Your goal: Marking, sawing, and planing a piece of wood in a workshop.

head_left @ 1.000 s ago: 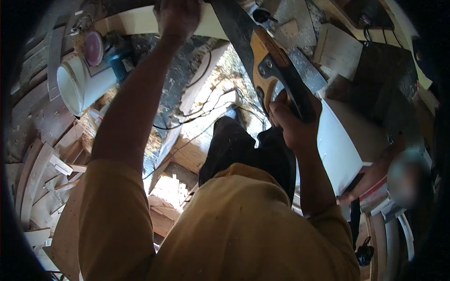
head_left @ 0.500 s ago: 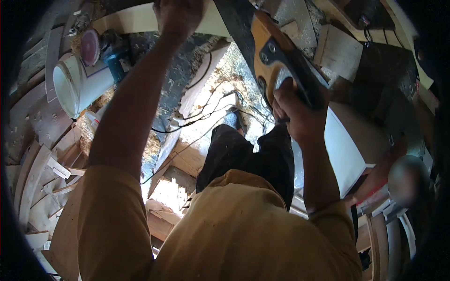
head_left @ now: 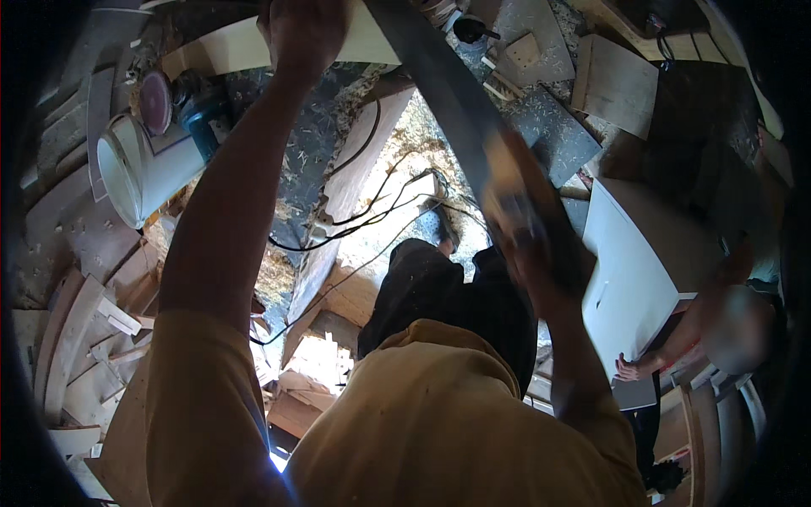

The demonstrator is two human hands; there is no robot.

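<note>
My right hand (head_left: 534,264) is wrapped round the wood-and-black handle of a handsaw (head_left: 443,84), both smeared by motion. The saw's broad dark blade slants up to the far left and crosses a long, pale, curved wooden board (head_left: 224,48). On that board, just left of the blade, my left hand (head_left: 304,38) is closed over it. The upper edge of the picture cuts off some of its fingers. Where the blade's teeth meet the wood cannot be made out.
A teal power tool with a round disc (head_left: 203,122) rests by a white bucket (head_left: 127,173) at left. Black cables (head_left: 363,221) cross the sawdust near my feet. A white panel (head_left: 621,262) stands at right, beside another person's hand (head_left: 639,367). Wood offcuts (head_left: 72,338) lie lower left.
My right hand has drawn the saw back toward me, so more blade shows. My left hand stays on the board. The other person's hand has come into view at right.
</note>
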